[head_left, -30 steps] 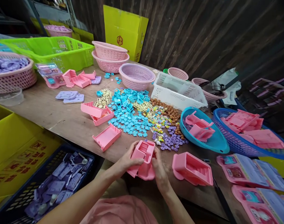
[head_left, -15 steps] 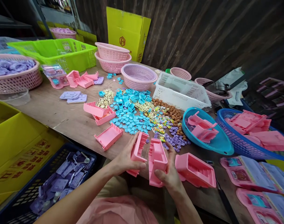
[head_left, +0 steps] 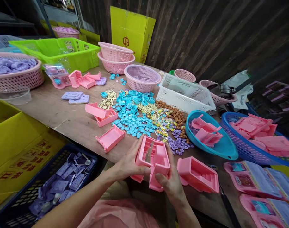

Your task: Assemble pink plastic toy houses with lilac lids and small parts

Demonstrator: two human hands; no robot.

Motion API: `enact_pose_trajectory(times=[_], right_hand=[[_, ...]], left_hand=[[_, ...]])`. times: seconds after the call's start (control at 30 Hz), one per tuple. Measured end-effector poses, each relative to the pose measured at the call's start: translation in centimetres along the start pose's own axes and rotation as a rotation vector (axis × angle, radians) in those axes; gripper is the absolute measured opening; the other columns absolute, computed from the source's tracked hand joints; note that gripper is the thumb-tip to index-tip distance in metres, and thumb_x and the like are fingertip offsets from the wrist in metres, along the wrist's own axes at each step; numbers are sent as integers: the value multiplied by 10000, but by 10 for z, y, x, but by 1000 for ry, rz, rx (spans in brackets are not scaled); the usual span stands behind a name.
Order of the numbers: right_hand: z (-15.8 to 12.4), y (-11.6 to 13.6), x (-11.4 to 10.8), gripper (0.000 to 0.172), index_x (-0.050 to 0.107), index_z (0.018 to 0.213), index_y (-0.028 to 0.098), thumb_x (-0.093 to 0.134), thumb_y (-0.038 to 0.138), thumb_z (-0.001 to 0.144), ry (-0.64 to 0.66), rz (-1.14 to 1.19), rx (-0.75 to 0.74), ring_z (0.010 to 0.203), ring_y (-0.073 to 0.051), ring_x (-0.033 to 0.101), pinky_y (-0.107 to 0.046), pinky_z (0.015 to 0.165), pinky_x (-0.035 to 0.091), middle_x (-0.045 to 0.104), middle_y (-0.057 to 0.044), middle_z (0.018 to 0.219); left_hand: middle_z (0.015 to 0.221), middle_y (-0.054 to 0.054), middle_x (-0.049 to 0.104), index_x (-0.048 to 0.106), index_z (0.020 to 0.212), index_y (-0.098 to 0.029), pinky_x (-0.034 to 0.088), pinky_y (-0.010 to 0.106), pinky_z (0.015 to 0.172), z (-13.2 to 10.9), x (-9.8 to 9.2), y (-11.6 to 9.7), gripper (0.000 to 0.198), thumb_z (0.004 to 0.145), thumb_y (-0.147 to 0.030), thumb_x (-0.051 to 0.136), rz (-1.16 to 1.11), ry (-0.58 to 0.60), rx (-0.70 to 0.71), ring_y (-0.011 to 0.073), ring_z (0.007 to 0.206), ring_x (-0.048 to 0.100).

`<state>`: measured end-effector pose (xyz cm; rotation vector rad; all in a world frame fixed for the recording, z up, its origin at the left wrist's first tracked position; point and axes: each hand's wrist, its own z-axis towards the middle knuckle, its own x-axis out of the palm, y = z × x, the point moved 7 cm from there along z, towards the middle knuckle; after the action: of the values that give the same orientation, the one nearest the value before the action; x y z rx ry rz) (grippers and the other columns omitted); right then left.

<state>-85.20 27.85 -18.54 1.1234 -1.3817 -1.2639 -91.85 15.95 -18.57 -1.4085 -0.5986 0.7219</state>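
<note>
Two pink plastic shell halves meet between my hands above the table's near edge. My left hand (head_left: 130, 163) is closed round the left pink shell half (head_left: 142, 155), thumb along its front. My right hand (head_left: 171, 175) grips the right pink shell half (head_left: 160, 156), thumb on its lower face. The upper rims touch or nearly touch, with a gap showing inside. Just right of my right hand lies a pink hollow shell (head_left: 199, 174). Left of my left hand is a shallow pink tray part (head_left: 110, 138), with more pink parts (head_left: 103, 114) behind it.
Heaps of small blue pieces (head_left: 136, 123), purple pieces (head_left: 179, 142) and brown pieces (head_left: 173, 110) cover the table's middle. At right stand a blue bowl (head_left: 230, 148) and a blue basket (head_left: 286, 160) of pink parts. Below left is a dark crate (head_left: 9, 202); a black-handled tool (head_left: 230, 207) lies right.
The two pink shell halves, apart before, have been brought together at their upper rims. My left hand has turned its half and moved slightly right. The loose parts on the table stay put.
</note>
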Motion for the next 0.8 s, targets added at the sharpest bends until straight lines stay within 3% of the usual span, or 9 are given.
enact_pose_trajectory(times=[0.27,0.57,0.8], right_hand=[[1,-1,-3,1053,139,1457,256,706,596,638,-14,-45,-29,1342,-275,321,-416,1064,354,357,-100,1457],[0,-4,-4,1031,94,1465,254,651,622,679,23,-146,-30,1337,-291,326,-446,1071,332,337,-109,1464],[-6,2,0,970,121,1463,256,615,620,711,-45,-225,-80,1340,-299,318,-431,1047,369,333,-96,1463]], left_hand=[[1476,115,276,218,1446,-185,144,458,1140,0,0,-5,1084,598,-746,596,31,8,20,338,1367,196],[1524,111,180,184,1456,-183,59,492,1146,-7,2,-2,1126,582,-770,585,-14,-28,-44,354,1399,73],[1487,104,283,227,1447,-202,146,527,1129,-10,3,-4,1062,609,-730,609,-119,-78,-40,392,1380,128]])
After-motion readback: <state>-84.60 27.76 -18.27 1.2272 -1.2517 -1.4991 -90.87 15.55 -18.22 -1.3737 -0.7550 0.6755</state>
